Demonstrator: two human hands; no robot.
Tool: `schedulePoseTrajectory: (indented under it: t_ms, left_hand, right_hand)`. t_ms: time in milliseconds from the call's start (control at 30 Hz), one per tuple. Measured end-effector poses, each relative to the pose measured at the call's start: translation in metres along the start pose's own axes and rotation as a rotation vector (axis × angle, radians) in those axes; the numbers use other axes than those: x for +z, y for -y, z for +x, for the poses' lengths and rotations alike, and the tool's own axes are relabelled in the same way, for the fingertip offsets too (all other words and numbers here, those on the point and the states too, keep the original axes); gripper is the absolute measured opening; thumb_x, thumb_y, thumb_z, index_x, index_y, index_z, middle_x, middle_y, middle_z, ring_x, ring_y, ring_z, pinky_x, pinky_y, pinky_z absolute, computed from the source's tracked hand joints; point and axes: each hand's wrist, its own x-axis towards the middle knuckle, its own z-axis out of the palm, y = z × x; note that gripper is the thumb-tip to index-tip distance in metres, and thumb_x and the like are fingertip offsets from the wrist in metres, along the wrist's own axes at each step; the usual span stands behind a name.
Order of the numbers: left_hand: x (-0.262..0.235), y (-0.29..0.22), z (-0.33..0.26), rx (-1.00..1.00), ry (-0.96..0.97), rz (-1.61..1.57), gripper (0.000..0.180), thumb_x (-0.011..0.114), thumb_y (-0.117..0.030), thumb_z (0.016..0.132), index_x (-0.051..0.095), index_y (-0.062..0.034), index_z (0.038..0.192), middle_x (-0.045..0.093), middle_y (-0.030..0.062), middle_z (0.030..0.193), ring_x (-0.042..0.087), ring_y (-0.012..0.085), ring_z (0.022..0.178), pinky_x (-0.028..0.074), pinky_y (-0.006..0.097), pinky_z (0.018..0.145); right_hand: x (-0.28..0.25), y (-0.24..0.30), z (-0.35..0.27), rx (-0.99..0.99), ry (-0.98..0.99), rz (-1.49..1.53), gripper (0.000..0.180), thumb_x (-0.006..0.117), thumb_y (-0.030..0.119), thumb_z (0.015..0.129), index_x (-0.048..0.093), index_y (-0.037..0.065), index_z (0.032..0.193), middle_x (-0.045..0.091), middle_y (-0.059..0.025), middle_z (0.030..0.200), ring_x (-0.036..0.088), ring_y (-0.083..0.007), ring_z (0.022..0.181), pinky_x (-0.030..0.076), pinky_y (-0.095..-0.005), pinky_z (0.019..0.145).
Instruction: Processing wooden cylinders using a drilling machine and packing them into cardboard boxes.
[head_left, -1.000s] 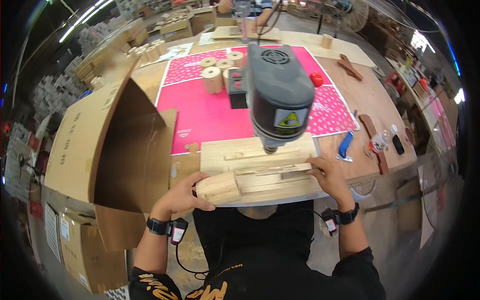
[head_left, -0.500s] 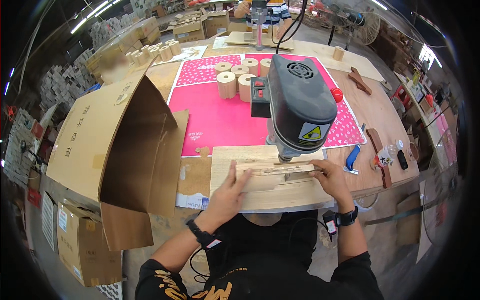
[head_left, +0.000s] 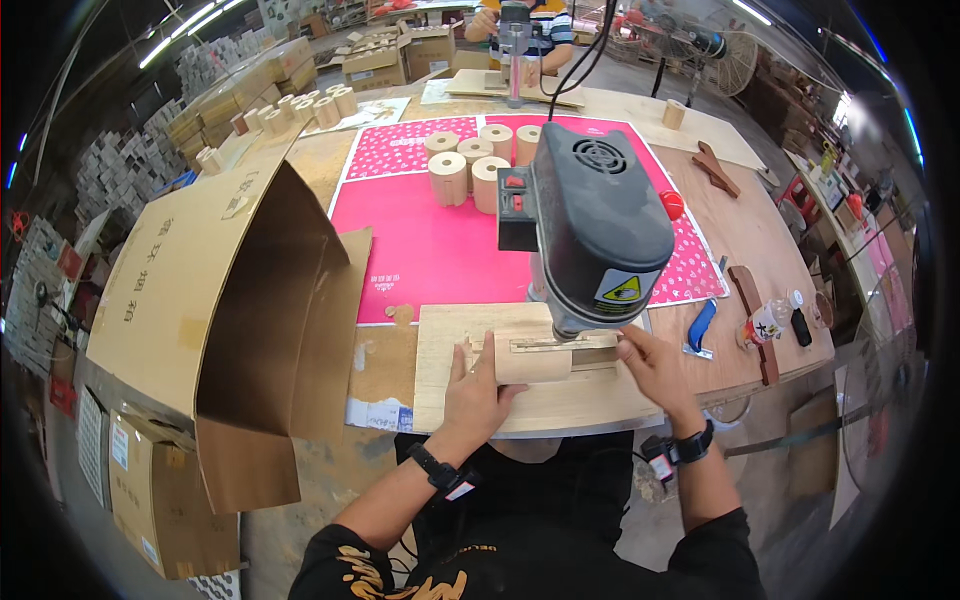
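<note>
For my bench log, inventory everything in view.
Drill press: one, dark grey, front
Wooden workpiece: one, pale, under drill press
Board: one, pale, beneath workpiece
Table: one, tan, centre
Pink sheeting: count unclear, pink, tabletop
Wooden cylinders: at least six, pale, on pink sheeting
Hand tool: one, blue, right
Bottle: one, clear, right
Shaped wooden pieces: two, brown, right
Cartons: several, brown, left and rear
Fan: at least one, grey, rear
Person: one, striped sleeve, rear
Left hand: one, bare, on workpiece
Right hand: one, bare, beside workpiece
Wristbands: two, black, wrists

Wooden table (head_left: 760, 225); pink mat (head_left: 440, 245); blue-handled tool (head_left: 702, 324)
</note>
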Motion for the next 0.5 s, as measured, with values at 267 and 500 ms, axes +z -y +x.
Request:
schedulePoseTrajectory:
  t_ms: [267,500]
  left_hand:
    - [0.010,0.006,-0.006,0.024,-0.040,0.078,0.091,0.074,-0.035,0.081,0.027,0.0141,0.143,0.070,0.0176,0.087,0.069,0.0311,0.081,0.025,0.056,0.114]
    - [0.016,0.005,-0.013,-0.082,-0.020,-0.020,0.094,0.071,-0.029,0.083,0.015,0.0015,0.152,0.058,0.0246,0.125,0.062,0.0392,0.107,0.016,0.058,0.116]
  right_hand:
    - [-0.077,0.081,0.090,-0.268,-0.149,0.129,0.041,0.045,0.033,0.104,0.060,0.001,0.125,0.067,-0.0118,0.097,0.063,-0.0233,0.090,0.049,-0.0336,0.083]
    - [-0.062,0.053,0.025,-0.116,-0.444,-0.061,0.038,0.046,0.020,0.104,0.053,-0.001,0.135,0.053,-0.0201,0.135,0.048,-0.0278,0.127,0.035,-0.0347,0.108]
